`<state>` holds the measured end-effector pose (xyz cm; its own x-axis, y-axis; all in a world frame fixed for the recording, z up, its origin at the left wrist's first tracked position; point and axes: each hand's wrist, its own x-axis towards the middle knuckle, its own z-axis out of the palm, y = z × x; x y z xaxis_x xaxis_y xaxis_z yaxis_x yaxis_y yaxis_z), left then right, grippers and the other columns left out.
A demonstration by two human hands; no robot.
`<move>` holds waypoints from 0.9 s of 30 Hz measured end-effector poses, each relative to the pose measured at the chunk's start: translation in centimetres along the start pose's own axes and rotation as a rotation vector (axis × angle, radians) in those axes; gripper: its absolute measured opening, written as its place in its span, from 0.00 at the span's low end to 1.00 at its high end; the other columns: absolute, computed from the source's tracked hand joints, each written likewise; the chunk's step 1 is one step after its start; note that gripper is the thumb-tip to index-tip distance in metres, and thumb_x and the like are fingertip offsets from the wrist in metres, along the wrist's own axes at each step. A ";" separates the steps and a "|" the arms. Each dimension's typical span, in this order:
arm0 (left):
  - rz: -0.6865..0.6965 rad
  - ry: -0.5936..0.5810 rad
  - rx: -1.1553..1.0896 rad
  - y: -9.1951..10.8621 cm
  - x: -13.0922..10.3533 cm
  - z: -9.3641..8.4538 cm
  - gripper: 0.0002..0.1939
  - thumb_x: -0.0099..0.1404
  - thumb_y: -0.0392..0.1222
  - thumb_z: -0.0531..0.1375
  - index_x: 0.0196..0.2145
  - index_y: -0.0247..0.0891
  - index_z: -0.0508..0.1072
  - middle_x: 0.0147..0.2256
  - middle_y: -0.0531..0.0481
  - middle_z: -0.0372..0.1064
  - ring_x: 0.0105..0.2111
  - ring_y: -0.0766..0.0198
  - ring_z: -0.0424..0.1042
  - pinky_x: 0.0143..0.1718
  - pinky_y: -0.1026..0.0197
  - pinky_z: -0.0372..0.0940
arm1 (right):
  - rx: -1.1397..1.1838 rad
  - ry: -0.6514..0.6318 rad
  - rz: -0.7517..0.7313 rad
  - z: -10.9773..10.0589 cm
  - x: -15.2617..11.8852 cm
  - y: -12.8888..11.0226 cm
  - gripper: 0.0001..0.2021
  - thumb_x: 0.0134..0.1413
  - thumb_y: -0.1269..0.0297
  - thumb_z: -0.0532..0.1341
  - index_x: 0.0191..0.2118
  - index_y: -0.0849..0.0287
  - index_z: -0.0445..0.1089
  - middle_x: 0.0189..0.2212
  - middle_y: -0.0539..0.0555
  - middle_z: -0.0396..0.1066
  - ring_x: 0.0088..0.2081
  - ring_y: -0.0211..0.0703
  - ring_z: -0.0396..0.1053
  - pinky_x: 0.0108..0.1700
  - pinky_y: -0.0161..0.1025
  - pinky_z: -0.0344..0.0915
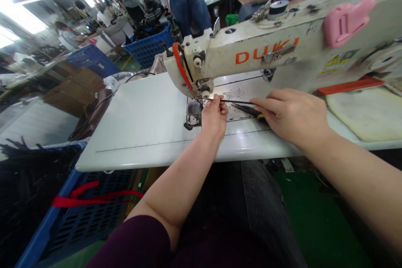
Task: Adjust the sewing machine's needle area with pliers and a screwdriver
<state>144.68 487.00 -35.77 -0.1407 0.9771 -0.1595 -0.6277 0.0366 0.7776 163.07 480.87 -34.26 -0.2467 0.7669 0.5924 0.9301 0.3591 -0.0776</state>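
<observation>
A thin black strip (238,101) runs taut between my two hands, just right of the needle area of the sewing machine (220,56). My left hand (215,114) pinches its left part close beside the presser foot. With thumb and fingertips my right hand (290,113) grips the strip's right end. Below the strip, dark thread snips (246,109) with a bit of yellow lie on the machine bed, partly hidden by my right hand. The needle itself is too small to make out.
The white table (141,113) carries a printed ruler line along its front. A blue crate (72,213) with black strips and a red ribbon (94,197) stands at lower left. A pink buckle-shaped piece (347,23) sits on the machine arm. Behind are people and another blue crate (149,46).
</observation>
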 end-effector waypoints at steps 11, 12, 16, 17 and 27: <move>0.018 -0.003 -0.065 -0.2 -0.2 -0.2 0.08 0.71 0.34 0.64 0.33 0.32 0.71 0.30 0.53 0.68 0.26 0.74 0.69 0.27 0.71 0.60 | -0.068 0.066 0.077 0.8 0.6 -0.4 0.13 0.66 0.63 0.60 0.44 0.55 0.84 0.32 0.60 0.72 0.36 0.54 0.65 0.32 0.45 0.53; 0.013 -0.012 -0.064 -0.3 -0.3 -0.2 0.09 0.71 0.36 0.65 0.33 0.32 0.71 0.29 0.53 0.68 0.26 0.74 0.69 0.28 0.70 0.60 | -0.082 0.069 0.072 0.9 0.6 -0.4 0.12 0.66 0.64 0.60 0.43 0.56 0.84 0.32 0.60 0.71 0.36 0.54 0.65 0.32 0.45 0.53; -0.011 -0.025 -0.064 -0.2 -0.4 -0.1 0.09 0.72 0.36 0.63 0.32 0.30 0.73 0.28 0.52 0.69 0.26 0.73 0.69 0.27 0.69 0.59 | -0.157 0.094 0.019 1.2 0.6 -0.5 0.12 0.66 0.66 0.60 0.41 0.58 0.83 0.33 0.61 0.72 0.36 0.55 0.65 0.33 0.46 0.54; -0.011 -0.021 -0.066 -0.2 -0.4 -0.1 0.09 0.72 0.35 0.63 0.32 0.30 0.72 0.28 0.51 0.70 0.26 0.73 0.69 0.27 0.69 0.59 | -0.174 0.090 -0.002 1.2 0.7 -0.4 0.12 0.66 0.67 0.59 0.41 0.58 0.83 0.34 0.61 0.72 0.36 0.55 0.65 0.33 0.46 0.55; -0.032 0.007 -0.098 -0.1 -0.4 0.1 0.09 0.70 0.33 0.64 0.31 0.32 0.71 0.29 0.51 0.71 0.25 0.74 0.69 0.29 0.68 0.60 | -0.162 -0.127 -0.174 0.0 1.1 0.5 0.16 0.71 0.63 0.56 0.45 0.65 0.80 0.34 0.62 0.78 0.36 0.55 0.72 0.40 0.48 0.63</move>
<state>144.87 486.60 -35.76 -0.1243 0.9743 -0.1881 -0.7041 0.0470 0.7086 163.27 481.91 -33.68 -0.4292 0.7655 0.4794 0.8997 0.4095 0.1515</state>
